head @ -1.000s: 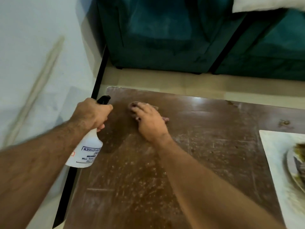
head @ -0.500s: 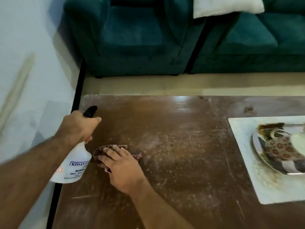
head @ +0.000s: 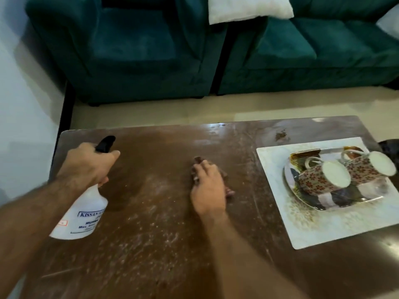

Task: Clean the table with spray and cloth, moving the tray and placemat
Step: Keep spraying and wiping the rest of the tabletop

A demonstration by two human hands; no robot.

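Note:
A brown wooden table [head: 151,244] with pale streaks and specks fills the lower view. My left hand [head: 86,165] grips a white spray bottle [head: 84,212] with a black nozzle, held above the table's left side. My right hand [head: 208,188] presses a dark reddish cloth [head: 229,192] flat on the middle of the table; most of the cloth is hidden under the palm. On the right lies a pale placemat [head: 280,212]. A patterned tray [head: 328,201] stands on it.
Two floral cups [head: 319,180] lie on their sides on the tray. A teal armchair [head: 129,50] and a teal sofa [head: 323,50] with a white cushion [head: 248,9] stand beyond the table. A white wall runs along the left. A brown smudge [head: 280,135] marks the far table edge.
My right hand has swept the cloth from the far left corner, toward me, then right to the table's middle. The view has shifted right, showing the placemat and tray.

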